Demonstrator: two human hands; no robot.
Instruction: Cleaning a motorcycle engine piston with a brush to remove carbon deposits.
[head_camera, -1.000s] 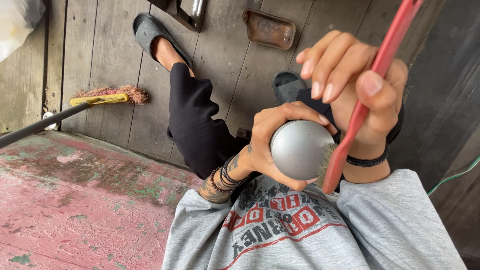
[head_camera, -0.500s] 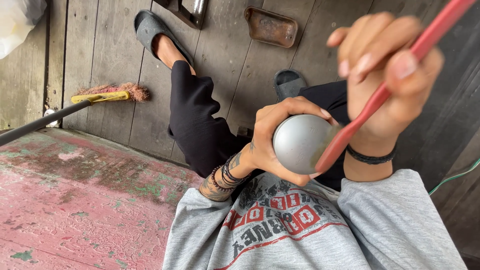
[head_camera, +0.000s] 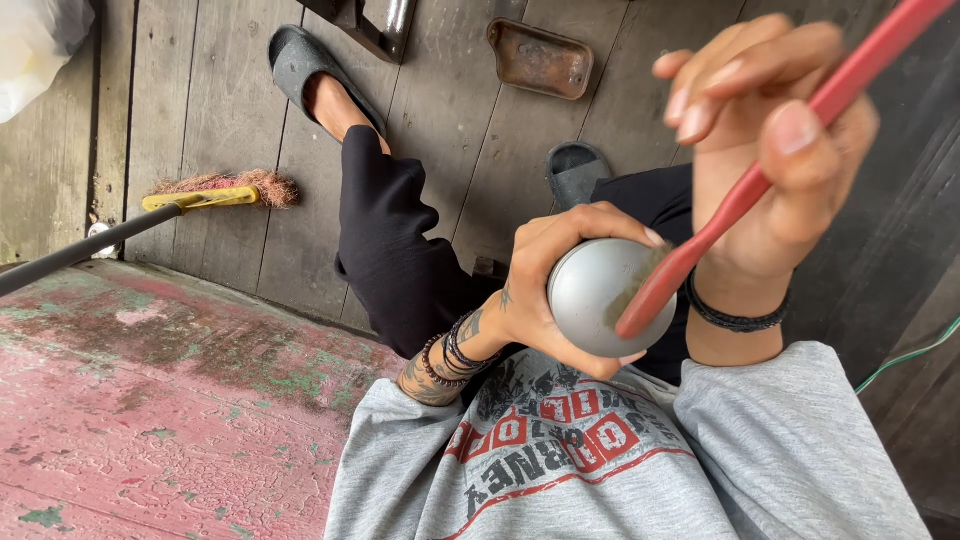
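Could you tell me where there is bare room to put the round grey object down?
Bare patches: the worn pink surface left of the grey sweatshirt, and the floor planks between broom and slipper. It is crowded at the lap, where both hands work the grey object.

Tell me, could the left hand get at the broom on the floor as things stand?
Probably not: the left hand is wrapped around the grey ball, and the broom lies well off on the plank floor, beyond the bent knee.
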